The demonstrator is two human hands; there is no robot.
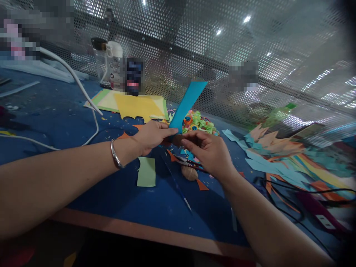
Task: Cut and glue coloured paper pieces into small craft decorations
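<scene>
A bright blue paper strip point(189, 104) slants up and to the right from between my hands, above the table. My left hand point(151, 136) is closed on its lower end, thumb lying along the top. Closed in a pinch, my right hand point(208, 150) meets a small brownish piece point(177, 139) at the strip's base; what this piece is I cannot make out. Beneath the right hand lie scissors point(182, 160), partly hidden, and a round tan object point(189, 172). A thin blue brush-like stick point(178, 189) and a pale green paper piece point(146, 171) lie nearer to me.
Behind my hands is a pile of colourful paper scraps point(201, 124). Yellow paper sheets point(141, 106), bottles point(115, 66) and a phone point(134, 76) stand or lie farther back, before a perforated metal screen point(172, 48). Cut paper point(278, 148) and black cables point(289, 207) cover the right side.
</scene>
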